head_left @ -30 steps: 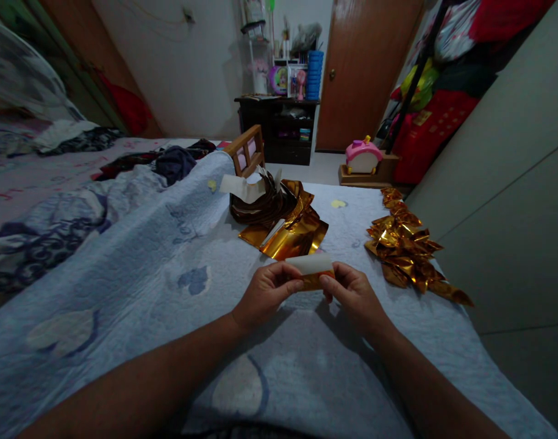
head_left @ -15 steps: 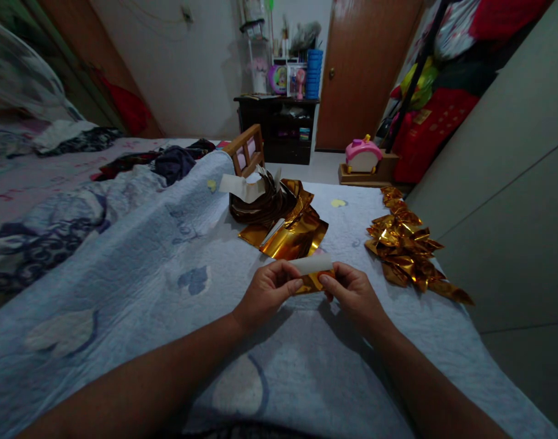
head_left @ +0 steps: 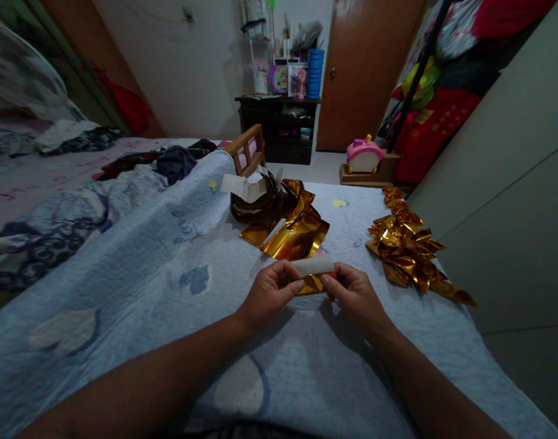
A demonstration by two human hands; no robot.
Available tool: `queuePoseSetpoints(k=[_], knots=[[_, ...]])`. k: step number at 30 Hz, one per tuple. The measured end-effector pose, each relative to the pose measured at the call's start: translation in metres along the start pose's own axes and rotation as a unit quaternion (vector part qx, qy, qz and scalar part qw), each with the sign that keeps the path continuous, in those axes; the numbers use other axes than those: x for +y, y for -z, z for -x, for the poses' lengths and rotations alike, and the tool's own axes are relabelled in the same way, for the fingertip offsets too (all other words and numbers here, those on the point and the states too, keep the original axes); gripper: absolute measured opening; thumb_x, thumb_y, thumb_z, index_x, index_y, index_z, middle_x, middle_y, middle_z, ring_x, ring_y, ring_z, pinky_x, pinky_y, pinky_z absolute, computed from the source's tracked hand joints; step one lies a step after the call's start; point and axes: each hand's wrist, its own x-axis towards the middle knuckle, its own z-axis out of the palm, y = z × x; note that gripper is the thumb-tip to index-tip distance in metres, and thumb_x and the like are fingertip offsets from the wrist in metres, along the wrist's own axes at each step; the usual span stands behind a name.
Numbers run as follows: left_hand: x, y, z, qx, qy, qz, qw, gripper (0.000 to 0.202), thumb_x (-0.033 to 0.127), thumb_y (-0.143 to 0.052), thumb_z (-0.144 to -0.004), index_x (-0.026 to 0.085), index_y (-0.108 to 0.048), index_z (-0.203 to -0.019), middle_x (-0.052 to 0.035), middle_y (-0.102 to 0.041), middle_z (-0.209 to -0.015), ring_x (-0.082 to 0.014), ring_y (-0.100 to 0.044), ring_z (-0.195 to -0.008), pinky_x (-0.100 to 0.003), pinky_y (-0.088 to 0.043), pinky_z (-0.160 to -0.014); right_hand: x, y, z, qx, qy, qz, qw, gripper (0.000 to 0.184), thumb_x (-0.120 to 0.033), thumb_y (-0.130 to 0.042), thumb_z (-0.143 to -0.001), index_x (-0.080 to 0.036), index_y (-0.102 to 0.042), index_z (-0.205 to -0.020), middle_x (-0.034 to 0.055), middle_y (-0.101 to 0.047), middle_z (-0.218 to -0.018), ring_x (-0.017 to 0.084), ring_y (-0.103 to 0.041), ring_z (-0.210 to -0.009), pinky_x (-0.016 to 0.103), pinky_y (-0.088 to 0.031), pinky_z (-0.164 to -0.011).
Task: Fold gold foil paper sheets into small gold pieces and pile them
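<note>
A sheet of gold foil paper, partly folded over, is held between both hands just above the bed. Its pale backing faces up along the far edge, and shiny gold shows along the near edge. My left hand pinches the left end between thumb and fingers. On the right end, my right hand is closed, its thumb pressing the gold side. Beyond the hands lies a stack of gold foil sheets, fanned and curled. Folded gold foil pieces are heaped to the right.
A pale blue quilt with heart patterns covers the bed. Dark clothes lie at the left. A wooden rail stands behind the foil stack. Farther back are a dark cabinet and a pink toy. A pale panel borders the right side.
Both hands stay on the foil paper with almost no movement. The whole view has shifted very slightly.
</note>
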Motion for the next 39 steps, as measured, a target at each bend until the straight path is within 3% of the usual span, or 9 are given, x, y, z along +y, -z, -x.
queuePoseSetpoints(k=[4,8,10,15,20,23,27,33,39], knots=[[0.0,-0.002,0.001,0.001,0.013,0.051,0.999,0.026,0.022,-0.076,-0.079,0.019,-0.051,-0.086,0.003,-0.064,-0.079,-0.0108,-0.062,-0.073,-0.022,-0.048,-0.069,0.0,0.0,0.001,-0.003,0.003,-0.002,1.0,0.021,-0.038,-0.067,-0.084,-0.017,-0.068,-0.085,-0.0037,-0.052,-0.063,0.012,-0.043,-0.057,0.026,-0.034,-0.055],[0.001,-0.003,0.002,0.0,0.036,0.094,0.995,0.049,0.023,-0.079,-0.079,0.023,-0.04,-0.11,-0.0019,-0.073,-0.095,-0.0165,-0.07,-0.087,-0.028,-0.052,-0.08,0.001,0.0,0.001,0.003,-0.007,-0.013,1.0,0.022,-0.039,-0.068,-0.084,-0.017,-0.07,-0.087,-0.0032,-0.053,-0.064,0.012,-0.044,-0.058,0.025,-0.035,-0.055],[0.002,-0.004,0.002,0.01,0.039,0.098,0.994,0.055,0.024,-0.081,-0.078,0.023,-0.037,-0.112,-0.0036,-0.075,-0.097,-0.0175,-0.071,-0.088,-0.029,-0.053,-0.081,0.002,0.001,0.0,0.009,-0.015,-0.021,1.0,0.024,-0.041,-0.069,-0.083,-0.017,-0.07,-0.086,-0.0024,-0.054,-0.065,0.012,-0.044,-0.058,0.025,-0.036,-0.055],[0.003,-0.005,0.004,0.041,0.053,0.128,0.99,0.055,0.03,-0.086,-0.073,0.023,-0.041,-0.104,-0.0042,-0.075,-0.097,-0.0188,-0.071,-0.089,-0.03,-0.054,-0.081,0.007,0.004,-0.002,0.011,-0.017,-0.05,0.999,0.026,-0.044,-0.073,-0.081,-0.019,-0.067,-0.079,-0.0015,-0.055,-0.066,0.013,-0.047,-0.06,0.026,-0.038,-0.055],[0.006,-0.005,0.005,0.018,0.058,0.044,0.997,0.031,0.036,-0.08,-0.079,0.015,-0.068,-0.098,-0.002,-0.07,-0.083,-0.0103,-0.058,-0.066,-0.021,-0.043,-0.059,0.009,0.005,-0.002,0.016,-0.013,-0.066,0.998,0.025,-0.044,-0.074,-0.082,-0.019,-0.069,-0.08,-0.0016,-0.056,-0.069,0.013,-0.048,-0.062,0.026,-0.039,-0.057],[0.008,-0.005,0.003,0.001,0.049,0.031,0.998,0.031,0.037,-0.077,-0.081,0.013,-0.075,-0.101,-0.0038,-0.071,-0.081,-0.0123,-0.059,-0.068,-0.024,-0.045,-0.064,0.009,0.004,-0.002,0.017,-0.016,-0.068,0.997,0.026,-0.044,-0.075,-0.082,-0.019,-0.069,-0.081,-0.0013,-0.056,-0.069,0.013,-0.048,-0.062,0.026,-0.039,-0.056],[0.007,-0.005,0.004,0.015,0.037,0.028,0.999,0.03,0.037,-0.078,-0.08,0.013,-0.076,-0.098,-0.0075,-0.074,-0.091,-0.0204,-0.066,-0.084,-0.032,-0.051,-0.08,0.006,0.002,-0.002,0.015,-0.034,-0.073,0.997,0.03,-0.047,-0.076,-0.079,-0.018,-0.07,-0.082,-0.0012,-0.057,-0.068,0.013,-0.048,-0.06,0.026,-0.039,-0.056],[0.007,0.0,0.008,0.061,-0.034,-0.129,0.989,0.018,0.033,-0.073,-0.082,0.015,-0.072,-0.077,-0.0033,-0.066,-0.074,-0.0167,-0.059,-0.07,-0.028,-0.047,-0.067,0.003,-0.001,-0.003,-0.011,-0.062,-0.084,0.995,0.032,-0.047,-0.078,-0.077,-0.017,-0.075,-0.088,-0.0015,-0.057,-0.065,0.012,-0.045,-0.059,0.025,-0.037,-0.056],[0.015,-0.002,0.009,0.068,-0.109,-0.189,0.974,0.021,0.026,-0.069,-0.081,0.017,-0.06,-0.063,0.0024,-0.052,-0.06,-0.0118,-0.048,-0.058,-0.024,-0.038,-0.058,0.005,0.0,-0.003,-0.059,-0.098,-0.117,0.987,0.033,-0.045,-0.08,-0.076,-0.017,-0.077,-0.093,-0.0004,-0.06,-0.068,0.011,-0.046,-0.059,0.024,-0.038,-0.054]])
